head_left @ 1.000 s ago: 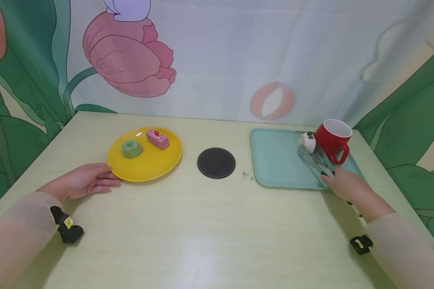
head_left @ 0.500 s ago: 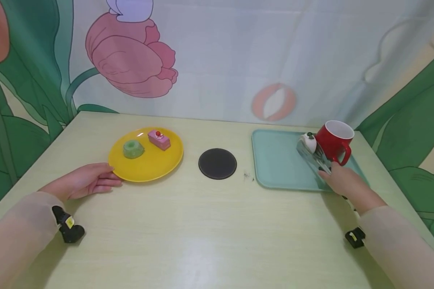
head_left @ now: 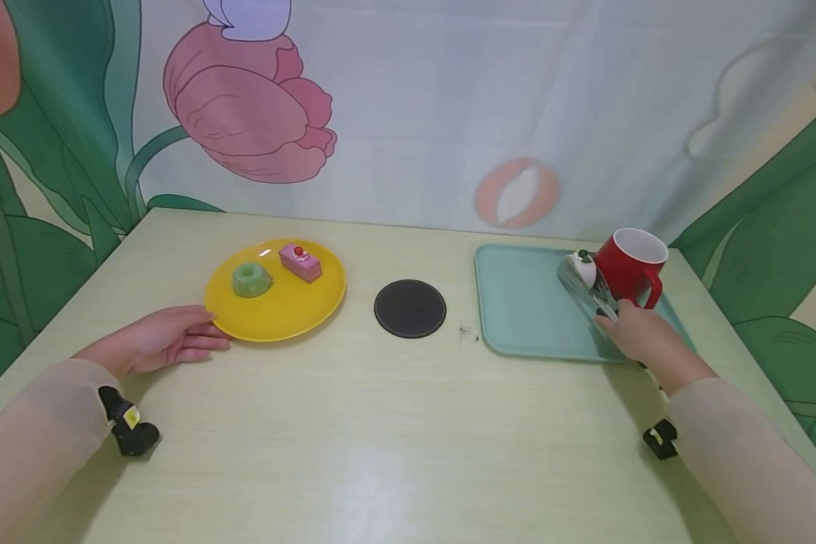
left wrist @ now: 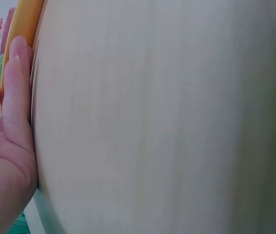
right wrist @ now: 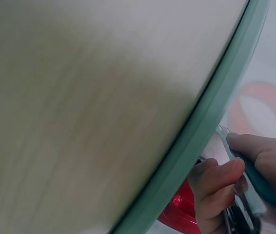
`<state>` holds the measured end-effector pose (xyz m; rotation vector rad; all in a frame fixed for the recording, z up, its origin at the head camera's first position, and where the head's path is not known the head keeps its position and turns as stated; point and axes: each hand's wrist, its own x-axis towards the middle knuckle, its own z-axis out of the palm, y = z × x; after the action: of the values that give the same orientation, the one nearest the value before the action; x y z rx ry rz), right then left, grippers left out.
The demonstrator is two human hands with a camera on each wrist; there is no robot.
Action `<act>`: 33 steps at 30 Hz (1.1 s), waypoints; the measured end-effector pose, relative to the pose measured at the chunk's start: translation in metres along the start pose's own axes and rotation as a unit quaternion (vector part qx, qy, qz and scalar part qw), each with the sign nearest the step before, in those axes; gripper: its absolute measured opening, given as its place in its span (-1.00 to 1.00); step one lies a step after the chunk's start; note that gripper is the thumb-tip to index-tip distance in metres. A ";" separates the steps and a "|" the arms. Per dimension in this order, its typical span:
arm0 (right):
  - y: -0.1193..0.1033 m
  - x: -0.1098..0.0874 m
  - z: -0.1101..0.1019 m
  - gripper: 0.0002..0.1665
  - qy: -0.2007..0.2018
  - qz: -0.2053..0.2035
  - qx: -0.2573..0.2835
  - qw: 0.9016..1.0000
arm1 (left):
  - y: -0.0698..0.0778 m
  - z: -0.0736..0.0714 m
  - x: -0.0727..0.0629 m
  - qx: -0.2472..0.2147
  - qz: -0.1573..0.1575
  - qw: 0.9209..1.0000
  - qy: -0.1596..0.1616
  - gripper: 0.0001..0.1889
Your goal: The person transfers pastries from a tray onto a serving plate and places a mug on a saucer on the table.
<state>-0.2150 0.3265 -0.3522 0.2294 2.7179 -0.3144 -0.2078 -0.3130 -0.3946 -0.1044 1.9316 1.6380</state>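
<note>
My left hand (head_left: pixel 166 338) grips the near-left rim of a yellow plate (head_left: pixel 275 321), thumb on top and fingers against the underside in the left wrist view. On the plate sit a green ring-shaped toy cake (head_left: pixel 250 280) and a pink cake slice (head_left: pixel 302 264) with a red top. At the right, my right hand (head_left: pixel 649 340) holds metal serving tongs (head_left: pixel 571 278), whose ends lie around a small white cake (head_left: pixel 584 270) over the blue-green tray (head_left: pixel 523 306). A dark and teal handle (right wrist: pixel 260 183) shows in the right wrist view.
A red mug (head_left: pixel 625 264) stands on the tray just right of the white cake, its handle near my right hand. A round black coaster (head_left: pixel 410 308) lies between plate and tray. A printed curtain (head_left: pixel 408 113) hangs behind the table.
My right hand has shifted slightly left and forward, and the tongs' ends have drawn closer around the white cake. My left hand and the plate stay put.
</note>
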 end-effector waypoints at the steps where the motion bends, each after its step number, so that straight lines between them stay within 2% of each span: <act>1: 0.000 0.000 0.000 -0.06 0.000 0.001 -0.001 1.000 | 0.000 0.000 0.000 0.001 0.000 1.000 0.001 -0.41; 13: 0.004 -0.002 0.005 -0.06 0.009 -0.014 0.008 1.000 | 0.000 0.006 -0.004 -0.003 -0.005 1.000 0.004 -0.44; 22: 0.011 -0.004 0.005 -0.26 0.052 -0.069 -0.006 0.996 | -0.001 0.003 -0.002 0.003 0.000 1.000 0.002 -0.43; 33: 0.006 -0.019 0.006 -0.10 0.049 -0.080 0.001 0.996 | 0.002 0.002 -0.002 0.006 0.000 1.000 0.004 -0.42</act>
<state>-0.1946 0.3287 -0.3514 0.0287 2.8401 -0.3594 -0.2066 -0.3111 -0.3922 -0.1059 1.9474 1.6280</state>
